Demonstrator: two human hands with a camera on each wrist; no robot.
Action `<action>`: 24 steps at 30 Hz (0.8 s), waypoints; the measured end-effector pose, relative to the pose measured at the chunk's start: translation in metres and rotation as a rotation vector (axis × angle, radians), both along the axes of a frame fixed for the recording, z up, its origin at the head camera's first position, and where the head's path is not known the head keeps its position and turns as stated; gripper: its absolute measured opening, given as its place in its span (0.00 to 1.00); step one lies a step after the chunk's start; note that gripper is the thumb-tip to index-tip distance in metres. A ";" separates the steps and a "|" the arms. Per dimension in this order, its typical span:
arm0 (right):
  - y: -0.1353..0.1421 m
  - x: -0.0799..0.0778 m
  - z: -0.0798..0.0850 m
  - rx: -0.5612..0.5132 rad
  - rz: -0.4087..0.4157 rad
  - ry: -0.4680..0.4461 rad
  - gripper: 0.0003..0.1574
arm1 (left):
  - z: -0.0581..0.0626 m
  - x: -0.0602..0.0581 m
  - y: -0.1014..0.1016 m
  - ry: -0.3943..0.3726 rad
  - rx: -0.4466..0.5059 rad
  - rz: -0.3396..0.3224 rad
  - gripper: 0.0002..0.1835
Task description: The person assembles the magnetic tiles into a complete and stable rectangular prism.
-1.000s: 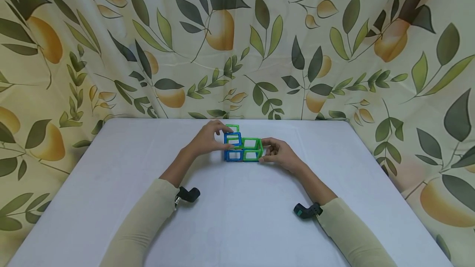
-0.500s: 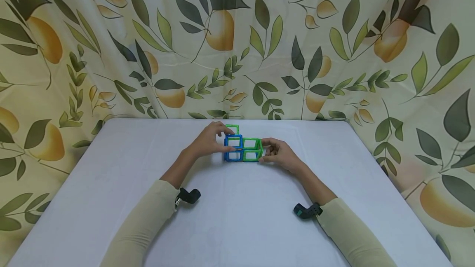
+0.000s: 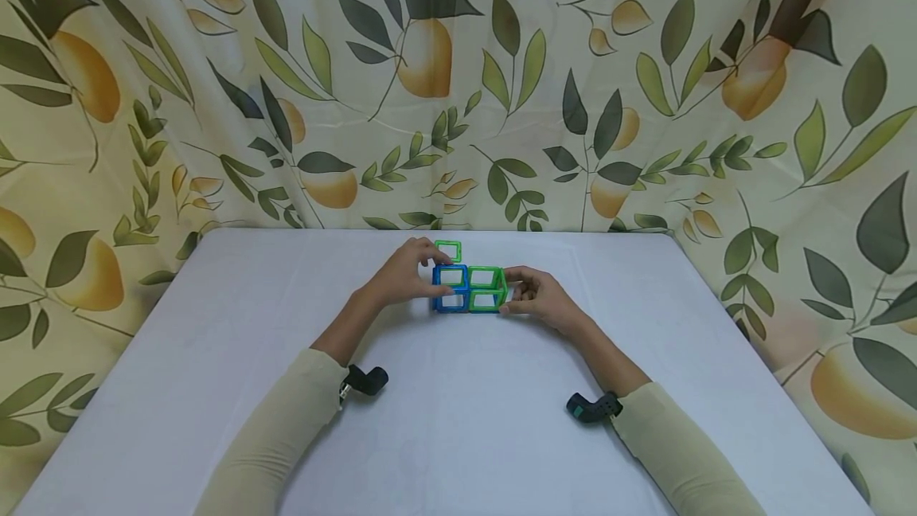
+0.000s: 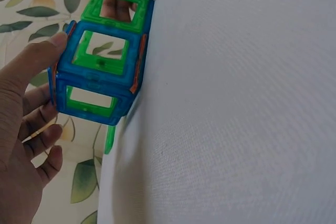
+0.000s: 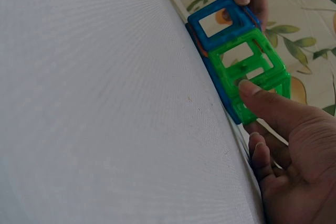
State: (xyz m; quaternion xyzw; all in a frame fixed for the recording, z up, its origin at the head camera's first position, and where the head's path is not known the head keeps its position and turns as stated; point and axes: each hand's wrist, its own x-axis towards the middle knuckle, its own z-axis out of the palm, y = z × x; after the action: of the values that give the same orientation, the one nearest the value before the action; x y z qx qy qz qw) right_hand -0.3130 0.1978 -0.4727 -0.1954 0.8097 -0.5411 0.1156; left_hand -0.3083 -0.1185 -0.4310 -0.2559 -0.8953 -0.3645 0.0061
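Two joined cubes of square magnetic tiles stand on the white table, with a blue cube (image 4: 93,73) on the left and a green cube (image 3: 487,291) on the right. My left hand (image 3: 404,271) pinches the blue top tile (image 3: 450,267), thumb (image 4: 44,51) at its near edge and fingers toward its far side. The blue tile lies level over the left cube. On the other end, my right hand (image 3: 544,299) steadies the green cube, its thumb (image 5: 268,100) on the near corner and fingers beyond. Orange strips show along some blue tile edges.
A single green square tile (image 3: 460,252) lies just behind the blue cube, near the left fingertips. The white-covered table (image 3: 458,420) ends close behind it, against a leaf-and-fruit patterned curtain (image 3: 530,150). Each wrist wears a black camera mount.
My left hand has lowered the blue tile, which was tilted and raised, flat onto the left cube beside the green top. My right hand keeps its place.
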 end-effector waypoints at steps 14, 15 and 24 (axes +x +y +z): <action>0.000 -0.001 -0.002 0.009 -0.007 0.004 0.40 | 0.001 0.002 0.000 0.010 -0.016 -0.002 0.27; 0.000 -0.001 -0.002 0.009 -0.009 0.003 0.40 | 0.001 0.002 0.000 0.008 -0.017 -0.002 0.27; 0.001 -0.001 -0.002 0.023 0.000 0.025 0.40 | 0.004 0.002 0.000 -0.014 -0.013 -0.010 0.29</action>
State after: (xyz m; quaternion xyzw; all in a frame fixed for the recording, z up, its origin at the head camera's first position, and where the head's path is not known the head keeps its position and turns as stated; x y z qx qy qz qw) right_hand -0.3136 0.1986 -0.4743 -0.2009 0.8173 -0.5292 0.1076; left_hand -0.3064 -0.1184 -0.4272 -0.2577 -0.8965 -0.3603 -0.0038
